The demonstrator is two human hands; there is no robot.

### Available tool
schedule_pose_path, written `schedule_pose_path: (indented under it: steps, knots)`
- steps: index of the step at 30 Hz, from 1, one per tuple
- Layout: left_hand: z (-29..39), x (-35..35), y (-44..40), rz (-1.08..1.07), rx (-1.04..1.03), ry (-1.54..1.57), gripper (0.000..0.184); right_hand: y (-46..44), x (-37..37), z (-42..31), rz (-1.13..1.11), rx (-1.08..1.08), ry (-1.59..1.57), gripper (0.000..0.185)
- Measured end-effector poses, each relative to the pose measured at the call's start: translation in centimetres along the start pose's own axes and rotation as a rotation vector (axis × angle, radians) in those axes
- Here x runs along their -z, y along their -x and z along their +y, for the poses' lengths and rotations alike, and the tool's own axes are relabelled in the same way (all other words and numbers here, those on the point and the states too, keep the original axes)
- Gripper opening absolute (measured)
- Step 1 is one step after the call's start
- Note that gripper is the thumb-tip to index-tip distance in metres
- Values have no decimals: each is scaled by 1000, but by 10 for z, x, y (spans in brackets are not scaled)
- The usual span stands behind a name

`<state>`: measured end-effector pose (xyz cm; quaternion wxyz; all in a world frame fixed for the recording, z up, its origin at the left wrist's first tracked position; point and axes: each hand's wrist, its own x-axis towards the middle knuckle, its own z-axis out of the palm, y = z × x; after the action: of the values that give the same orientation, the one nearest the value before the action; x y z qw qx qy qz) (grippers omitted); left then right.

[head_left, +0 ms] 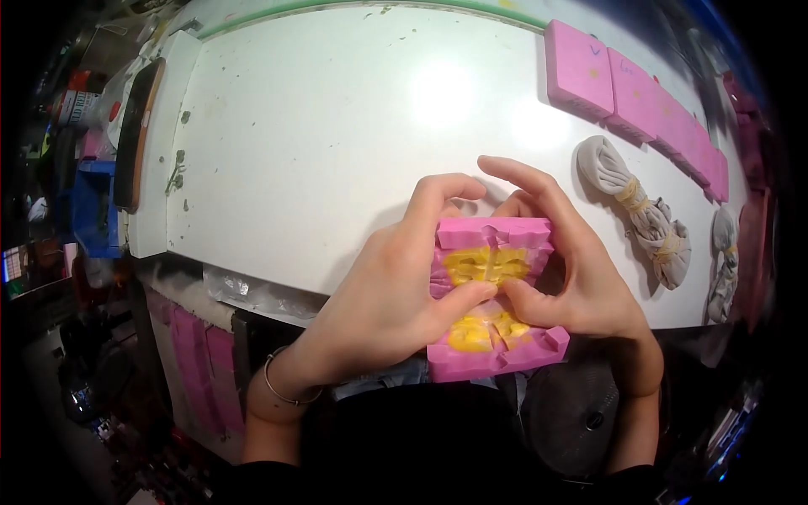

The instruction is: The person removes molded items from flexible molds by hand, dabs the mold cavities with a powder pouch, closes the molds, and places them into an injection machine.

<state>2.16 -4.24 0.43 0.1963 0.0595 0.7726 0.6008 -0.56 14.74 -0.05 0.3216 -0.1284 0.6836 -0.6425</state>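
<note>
- pink mould [494,228] held up in both hands, at the near edge of the surface [320,126], in front of the person's body. spread apart along its middle, inner faces up to view: one part above the thumbs, one part below. whether the two parts join behind the thumbs, cannot tell.
- left hand [391,273]: grip curled round the left side, thumb pressed in at the middle, fingers mostly behind. right hand [589,273]: grip cupped at the right side, thumb in at the middle, thumb tips close together; index finger raised off the mould.
- progress, as judged: parting is done, or mostly so, since both cavities show. clearing is not done: yellow material [469,268] sits in the upper cavity, and a yellow patch [471,337] in the lower. lining or loose piece, cannot tell. a groove runs down through both.
- other containers: blue bin [93,210] off the left edge, contents too dim to read. clear plastic bag [244,290] under the near edge, contents not made out.
- far right: row of pink blocks [581,71], side by side, pen marks on the nearest tops. grey cloth bundle [644,210] with bands round it, lying near them; smaller bundle [722,261] further right.
- small scraps [175,172] toward the left end.
</note>
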Motion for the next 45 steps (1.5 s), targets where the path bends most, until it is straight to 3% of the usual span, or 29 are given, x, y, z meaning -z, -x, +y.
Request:
schedule_pose_path:
  steps: [8,14,16,22,28,33,41,43,44,45]
  knots:
    - [0,-2,0,16,-11,-24,63,-1,0,-3,0,39,148,71]
    - [2,0,-1,-5,20,18,62,0,0,-5,10,-58,-6,79]
    - [2,0,-1,-11,18,23,61,0,3,0,-28,57,87,74]
    - [0,0,-2,-11,-52,-68,60,1,6,-1,-62,83,127,71]
    - [3,1,-1,-40,35,-33,55,0,11,5,-90,122,27,60]
    - [-5,-1,-2,-15,-103,-68,51,1,7,3,-30,129,59,53]
    - [-1,4,0,-97,5,-10,43,8,4,1,8,53,40,46]
    - [-1,7,0,-124,4,-8,41,13,5,15,206,234,-53,47]
    - [-1,9,0,-146,-8,-20,38,20,10,13,204,243,-42,47]
    - [-2,9,1,-168,-17,-31,34,28,15,11,184,439,246,48]
